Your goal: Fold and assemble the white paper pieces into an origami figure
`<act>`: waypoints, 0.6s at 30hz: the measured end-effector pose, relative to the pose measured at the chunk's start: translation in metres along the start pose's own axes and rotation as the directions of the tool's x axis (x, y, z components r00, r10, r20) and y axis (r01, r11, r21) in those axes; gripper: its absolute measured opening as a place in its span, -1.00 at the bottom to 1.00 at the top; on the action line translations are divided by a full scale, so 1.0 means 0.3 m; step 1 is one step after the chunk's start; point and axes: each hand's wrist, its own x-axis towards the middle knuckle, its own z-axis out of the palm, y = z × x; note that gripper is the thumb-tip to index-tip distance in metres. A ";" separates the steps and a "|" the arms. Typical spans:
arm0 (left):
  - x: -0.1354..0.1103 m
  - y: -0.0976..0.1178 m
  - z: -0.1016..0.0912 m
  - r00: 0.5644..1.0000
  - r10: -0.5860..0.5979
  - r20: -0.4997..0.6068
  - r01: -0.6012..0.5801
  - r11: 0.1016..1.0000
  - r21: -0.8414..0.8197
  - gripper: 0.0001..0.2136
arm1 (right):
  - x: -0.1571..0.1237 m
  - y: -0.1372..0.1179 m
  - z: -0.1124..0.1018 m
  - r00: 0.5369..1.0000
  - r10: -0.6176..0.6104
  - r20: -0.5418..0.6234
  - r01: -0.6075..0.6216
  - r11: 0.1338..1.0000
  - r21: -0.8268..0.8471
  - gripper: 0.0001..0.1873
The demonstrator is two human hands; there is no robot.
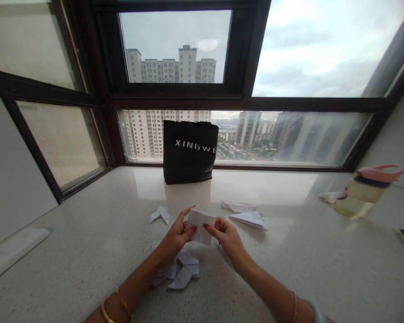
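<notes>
While some pieces (186, 271) look finished, the left hand (177, 234) and right hand (228, 234) pinch a seemingly half-folded square (201, 220), slim papers (249, 220) lying unheld.

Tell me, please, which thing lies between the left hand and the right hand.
In the head view, a folded white paper lies there, held by both the left hand and the right hand.

Black bag (188, 163), white lettering (197, 147), standing by dark window frame (188, 103). Yellowish bottle (358, 197), pink lid (377, 173), off right. High-rises (247, 128), cloudy sky (323, 49) outside.
</notes>
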 end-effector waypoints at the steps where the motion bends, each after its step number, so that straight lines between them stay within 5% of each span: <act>1: 0.002 -0.002 -0.004 1.000 -0.001 0.002 0.001 1.000 -0.008 -0.29 | 0.000 0.000 0.003 1.000 0.007 -0.020 -0.006 1.000 0.023 -0.57; 5: 0.010 -0.009 -0.013 1.000 0.006 0.007 -0.006 1.000 -0.015 -0.30 | 0.013 -0.046 -0.013 0.982 0.133 0.137 -0.138 0.990 0.026 -0.60; 9: 0.021 -0.015 -0.024 1.000 0.017 0.011 -0.017 1.000 -0.013 -0.31 | 0.052 -0.113 -0.117 0.966 0.119 0.229 -0.104 0.992 -0.078 -0.65; 13: 0.041 -0.024 -0.050 0.999 0.047 0.012 -0.047 0.999 0.012 -0.39 | 0.067 -0.074 -0.302 0.951 0.233 0.204 -0.161 0.934 -0.319 -0.61; 18: 0.052 -0.031 -0.065 0.998 0.070 -0.003 -0.069 0.990 0.123 -0.57 | 0.039 0.051 -0.477 0.934 0.356 0.026 -0.246 0.695 -0.676 -0.62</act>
